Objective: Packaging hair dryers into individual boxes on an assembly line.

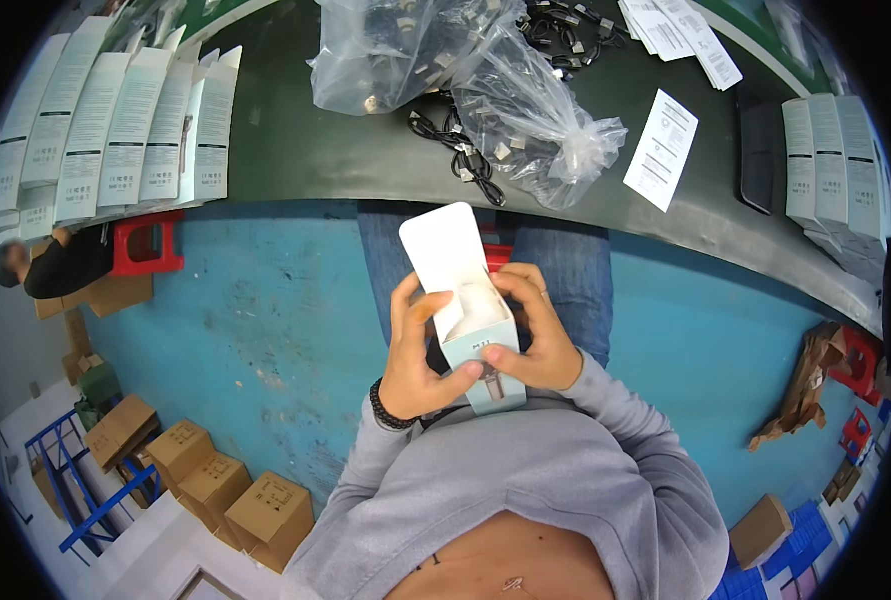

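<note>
A small light-blue carton (496, 392) with its white lid flap (441, 245) standing up is held in front of my body, over my lap. My left hand (416, 362) grips its left side, the thumb on the front and a finger at the open top. From the other side my right hand (543, 335) holds it, thumb pressed on the front face near the rim. Something white shows inside the opening; I cannot make out what it is.
On the dark table (296, 150) lie clear plastic bags (536, 110), black cables (461, 155), a printed leaflet (663, 150) and a dark flat device (756, 150). Cartons stand in rows at left (96, 135) and right (831, 165). Behind left are brown boxes (271, 510) and another person (76, 262).
</note>
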Demonstrator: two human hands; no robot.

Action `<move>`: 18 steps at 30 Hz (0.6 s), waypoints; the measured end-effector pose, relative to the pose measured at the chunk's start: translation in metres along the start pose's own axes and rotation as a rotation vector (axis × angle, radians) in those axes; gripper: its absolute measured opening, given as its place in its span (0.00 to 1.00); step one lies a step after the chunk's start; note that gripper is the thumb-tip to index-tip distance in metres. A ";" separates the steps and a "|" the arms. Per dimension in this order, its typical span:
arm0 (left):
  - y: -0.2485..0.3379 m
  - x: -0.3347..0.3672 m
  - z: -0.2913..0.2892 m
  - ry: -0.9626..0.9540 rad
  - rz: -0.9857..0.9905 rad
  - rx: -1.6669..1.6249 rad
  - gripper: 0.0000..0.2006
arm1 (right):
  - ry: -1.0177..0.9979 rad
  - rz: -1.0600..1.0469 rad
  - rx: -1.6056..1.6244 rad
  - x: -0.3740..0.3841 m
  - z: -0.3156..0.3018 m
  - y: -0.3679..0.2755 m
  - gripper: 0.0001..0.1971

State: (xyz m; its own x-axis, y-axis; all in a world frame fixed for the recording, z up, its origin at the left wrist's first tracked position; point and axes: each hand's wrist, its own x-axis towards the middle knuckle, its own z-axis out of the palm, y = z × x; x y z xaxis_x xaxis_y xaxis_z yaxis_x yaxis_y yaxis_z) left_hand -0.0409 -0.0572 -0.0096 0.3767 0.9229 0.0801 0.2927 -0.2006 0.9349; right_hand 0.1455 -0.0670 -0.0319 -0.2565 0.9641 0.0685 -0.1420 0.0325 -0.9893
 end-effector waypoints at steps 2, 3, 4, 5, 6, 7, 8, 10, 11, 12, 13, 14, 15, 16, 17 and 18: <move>-0.003 0.001 0.000 -0.017 0.079 0.100 0.33 | 0.010 -0.037 -0.035 0.000 0.001 0.001 0.33; -0.005 0.000 0.001 -0.020 0.074 0.090 0.32 | -0.009 -0.028 -0.047 0.000 0.000 0.000 0.32; -0.006 0.000 0.002 -0.022 0.068 0.081 0.30 | -0.029 -0.019 -0.057 0.001 -0.001 0.000 0.30; -0.006 0.001 0.002 -0.022 0.066 0.080 0.30 | -0.052 -0.065 -0.105 0.003 -0.003 0.002 0.26; -0.006 0.003 0.002 -0.016 0.069 0.113 0.30 | -0.053 -0.063 -0.105 0.004 -0.005 0.003 0.26; -0.006 0.005 0.003 -0.010 0.076 0.144 0.30 | -0.078 -0.034 -0.131 0.004 -0.009 0.003 0.24; -0.007 0.005 0.004 -0.011 0.077 0.141 0.30 | -0.102 -0.004 -0.157 0.005 -0.012 0.002 0.23; -0.009 0.007 0.010 0.071 0.133 0.088 0.28 | -0.108 -0.002 -0.139 0.006 -0.016 0.001 0.22; -0.010 0.008 0.012 0.063 0.143 0.073 0.28 | -0.113 -0.001 -0.120 0.006 -0.019 0.000 0.21; -0.010 0.008 0.012 0.077 0.177 0.069 0.28 | -0.096 0.002 -0.139 0.004 -0.020 -0.002 0.21; -0.011 0.012 0.016 0.087 0.224 0.047 0.27 | -0.057 -0.015 -0.105 0.001 -0.022 -0.004 0.20; -0.011 0.019 0.020 0.076 0.322 0.061 0.26 | -0.005 -0.036 -0.087 -0.001 -0.027 -0.005 0.19; -0.007 0.016 0.021 0.063 0.268 0.011 0.26 | 0.015 -0.101 -0.156 -0.002 -0.030 -0.003 0.18; -0.013 0.013 0.022 0.022 0.219 -0.076 0.27 | 0.043 -0.164 -0.252 -0.001 -0.034 0.000 0.16; -0.015 0.014 0.024 0.044 0.222 -0.135 0.28 | 0.080 -0.176 -0.254 -0.001 -0.032 0.001 0.15; -0.017 0.016 0.025 0.064 0.220 -0.186 0.27 | 0.123 -0.192 -0.258 -0.001 -0.026 0.004 0.14</move>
State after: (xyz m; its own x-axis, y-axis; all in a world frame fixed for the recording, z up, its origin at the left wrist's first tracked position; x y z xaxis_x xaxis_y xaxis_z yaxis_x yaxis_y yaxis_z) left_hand -0.0181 -0.0471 -0.0329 0.3551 0.8839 0.3043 0.0416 -0.3401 0.9395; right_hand 0.1701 -0.0613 -0.0394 -0.1291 0.9579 0.2563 0.0737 0.2670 -0.9609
